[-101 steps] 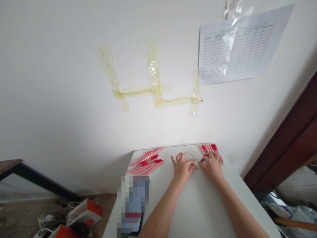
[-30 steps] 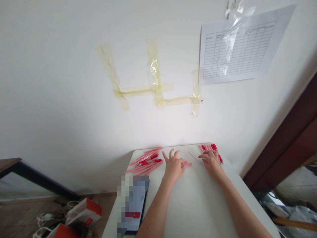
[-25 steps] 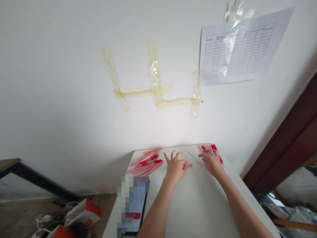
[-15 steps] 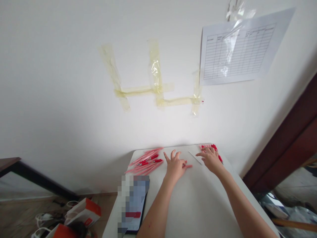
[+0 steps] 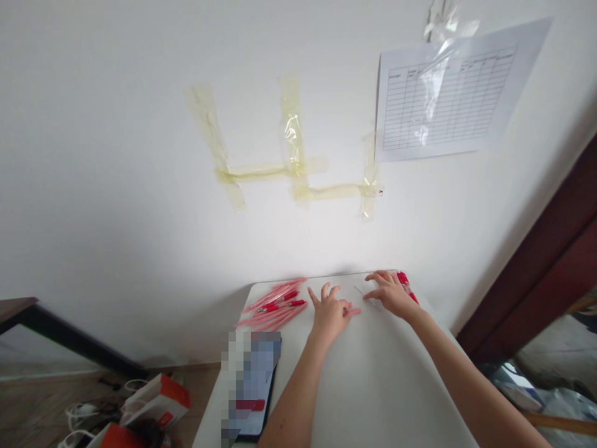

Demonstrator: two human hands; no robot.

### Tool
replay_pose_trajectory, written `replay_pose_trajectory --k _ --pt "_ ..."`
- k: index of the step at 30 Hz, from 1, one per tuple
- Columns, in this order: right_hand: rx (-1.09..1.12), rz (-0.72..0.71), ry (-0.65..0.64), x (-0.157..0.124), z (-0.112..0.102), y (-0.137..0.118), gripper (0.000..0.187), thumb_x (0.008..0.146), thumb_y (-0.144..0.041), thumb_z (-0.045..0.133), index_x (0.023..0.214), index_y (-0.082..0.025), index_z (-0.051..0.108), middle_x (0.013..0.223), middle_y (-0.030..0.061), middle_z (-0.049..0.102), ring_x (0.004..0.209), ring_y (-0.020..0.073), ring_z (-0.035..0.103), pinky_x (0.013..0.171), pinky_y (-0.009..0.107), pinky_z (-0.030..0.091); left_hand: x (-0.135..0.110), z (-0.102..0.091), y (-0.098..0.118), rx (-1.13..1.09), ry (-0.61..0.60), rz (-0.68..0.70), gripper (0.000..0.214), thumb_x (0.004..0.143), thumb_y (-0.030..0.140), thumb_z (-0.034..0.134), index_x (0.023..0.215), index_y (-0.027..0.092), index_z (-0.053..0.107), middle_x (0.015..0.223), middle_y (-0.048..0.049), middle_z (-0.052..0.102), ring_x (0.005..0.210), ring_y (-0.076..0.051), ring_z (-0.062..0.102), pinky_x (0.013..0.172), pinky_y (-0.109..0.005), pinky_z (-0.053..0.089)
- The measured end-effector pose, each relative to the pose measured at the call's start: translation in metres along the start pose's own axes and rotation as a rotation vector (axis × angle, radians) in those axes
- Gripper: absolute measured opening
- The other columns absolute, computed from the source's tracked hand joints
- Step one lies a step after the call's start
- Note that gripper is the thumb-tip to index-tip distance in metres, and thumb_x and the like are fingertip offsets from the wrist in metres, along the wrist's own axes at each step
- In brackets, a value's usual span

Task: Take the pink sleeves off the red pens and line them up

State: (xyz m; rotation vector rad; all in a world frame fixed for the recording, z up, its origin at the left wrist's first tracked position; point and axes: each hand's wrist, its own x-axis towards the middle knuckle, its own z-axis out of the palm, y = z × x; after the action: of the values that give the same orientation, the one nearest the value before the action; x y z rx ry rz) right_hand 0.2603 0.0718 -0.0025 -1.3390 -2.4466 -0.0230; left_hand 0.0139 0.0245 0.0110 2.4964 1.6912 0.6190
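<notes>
My left hand (image 5: 328, 316) pinches a short pink pen barrel (image 5: 355, 312) between thumb and index finger, its other fingers spread. To the right, my right hand (image 5: 388, 294) hovers low over the table with thumb and index apart, holding nothing that I can see. Its thumb is by a thin white pen refill (image 5: 359, 289), which is partly hidden under the hand. Beyond the right hand, several red-and-pink pens (image 5: 403, 280) lie at the table's far right corner. Left of my left hand is a loose pile of pink pen barrels (image 5: 273, 318) with red pen parts (image 5: 290, 296) among them.
A phone (image 5: 256, 386), partly pixelated, lies at the left edge of the white table (image 5: 373, 386). The table's far edge meets a white wall with yellowed tape (image 5: 293, 130) and a taped printed sheet (image 5: 448, 99). Orange-and-white boxes (image 5: 161, 398) stand on the floor at left.
My right hand has shifted slightly left from the pens at the corner, bringing its thumb to the white refill. My left hand stays in place with the pink barrel.
</notes>
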Motion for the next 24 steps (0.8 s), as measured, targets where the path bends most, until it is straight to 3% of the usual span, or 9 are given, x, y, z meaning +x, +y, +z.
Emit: replay_pose_trajectory --k 10,24 --pt "0.012 0.007 -0.025 0.001 0.006 0.004 0.028 0.091 -0.025 0.058 0.096 -0.043 0.078 0.137 -0.0018 0.058 0.136 0.0303 0.036 0.110 0.056 0.030 0.001 -0.004 -0.002 -0.011 -0.019 -0.023 0.037 0.088 0.062 0.057 0.085 0.031 0.078 0.144 -0.0039 0.055 0.146 -0.036 0.029 0.114 -0.080 -0.007" --pt "-0.007 -0.016 0.098 -0.009 0.008 -0.023 0.019 0.089 -0.026 0.063 0.089 -0.036 0.079 0.128 0.0018 0.063 0.133 0.0324 0.043 0.116 0.060 0.028 0.001 -0.017 -0.010 0.005 -0.075 -0.073 0.007 0.082 0.035 0.072 0.080 0.030 0.076 0.146 -0.0014 0.054 0.147 -0.036 0.028 0.113 -0.081 -0.003"
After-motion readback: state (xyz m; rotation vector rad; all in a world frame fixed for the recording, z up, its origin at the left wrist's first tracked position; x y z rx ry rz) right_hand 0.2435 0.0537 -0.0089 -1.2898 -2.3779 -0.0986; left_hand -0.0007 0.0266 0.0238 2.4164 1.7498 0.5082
